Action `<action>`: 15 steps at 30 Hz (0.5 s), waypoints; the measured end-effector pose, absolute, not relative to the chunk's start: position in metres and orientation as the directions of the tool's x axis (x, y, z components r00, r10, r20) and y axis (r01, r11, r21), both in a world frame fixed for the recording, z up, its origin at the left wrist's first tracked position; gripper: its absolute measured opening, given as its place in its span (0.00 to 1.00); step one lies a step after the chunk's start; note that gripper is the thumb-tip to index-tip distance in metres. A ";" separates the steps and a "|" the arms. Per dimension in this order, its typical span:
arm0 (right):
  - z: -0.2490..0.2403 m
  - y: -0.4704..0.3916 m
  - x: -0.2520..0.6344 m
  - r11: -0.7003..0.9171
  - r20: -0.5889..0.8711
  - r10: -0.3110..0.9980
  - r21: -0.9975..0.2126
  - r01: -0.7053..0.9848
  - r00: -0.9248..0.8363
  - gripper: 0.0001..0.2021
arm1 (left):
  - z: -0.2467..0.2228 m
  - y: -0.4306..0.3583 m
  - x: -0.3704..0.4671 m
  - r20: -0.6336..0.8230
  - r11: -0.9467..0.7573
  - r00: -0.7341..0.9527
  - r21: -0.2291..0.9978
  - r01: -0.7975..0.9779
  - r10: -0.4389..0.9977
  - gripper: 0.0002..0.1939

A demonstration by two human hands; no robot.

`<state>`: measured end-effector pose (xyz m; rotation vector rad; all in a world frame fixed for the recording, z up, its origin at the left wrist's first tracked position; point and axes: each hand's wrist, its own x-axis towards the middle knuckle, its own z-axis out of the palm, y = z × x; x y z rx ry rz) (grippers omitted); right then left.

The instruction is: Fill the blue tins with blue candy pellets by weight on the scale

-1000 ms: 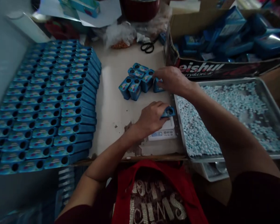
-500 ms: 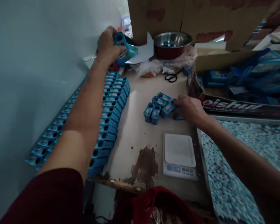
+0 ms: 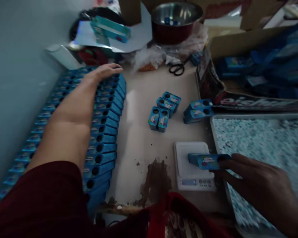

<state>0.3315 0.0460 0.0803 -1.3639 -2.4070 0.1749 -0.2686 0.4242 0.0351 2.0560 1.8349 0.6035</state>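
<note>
My left hand (image 3: 106,71) is at the far end of the rows of small blue boxes (image 3: 99,148). Its fingers are closed around a small blue box at the row's end, mostly hidden beneath them. A similar blue candy box (image 3: 207,162) is pinched by its right end in my right hand (image 3: 250,175), lying on or just above the white digital scale (image 3: 192,148); contact is unclear. Beyond the scale stand two blue boxes (image 3: 198,110) side by side, with several more (image 3: 164,114) to their left. Each visible top has a round dark hole.
Blue-white candies fill a metal tray (image 3: 215,132) at the right. Behind it a cardboard box (image 3: 258,103) holds blue packs. At the back are a metal bowl (image 3: 176,31), black scissors (image 3: 176,69), a plastic bag (image 3: 149,59) and teal packaging (image 3: 111,29) on white paper.
My left hand has come down from the back to the row's end with its box. My right hand has brought a box from the loose group to the scale. The camera view has shifted.
</note>
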 end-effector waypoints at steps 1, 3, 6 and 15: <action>0.082 0.041 0.329 0.556 0.242 0.828 -0.242 0.795 -0.505 0.15 | 0.031 0.425 -0.263 0.041 -0.038 0.020 0.522 0.852 0.999 0.62; 0.084 0.033 0.323 0.575 0.226 0.813 -0.170 0.800 -0.536 0.18 | 0.026 0.423 -0.252 -0.027 0.112 -0.117 0.544 0.831 0.993 0.62; 0.081 0.026 0.314 0.560 0.163 0.826 -0.135 0.817 -0.539 0.15 | 0.023 0.412 -0.249 -0.008 0.176 -0.214 0.602 0.779 0.977 0.59; 0.074 0.032 0.355 0.286 0.079 0.954 -0.535 0.795 -0.290 0.13 | 0.089 0.339 -0.255 0.109 -0.226 0.202 0.312 0.923 0.973 0.65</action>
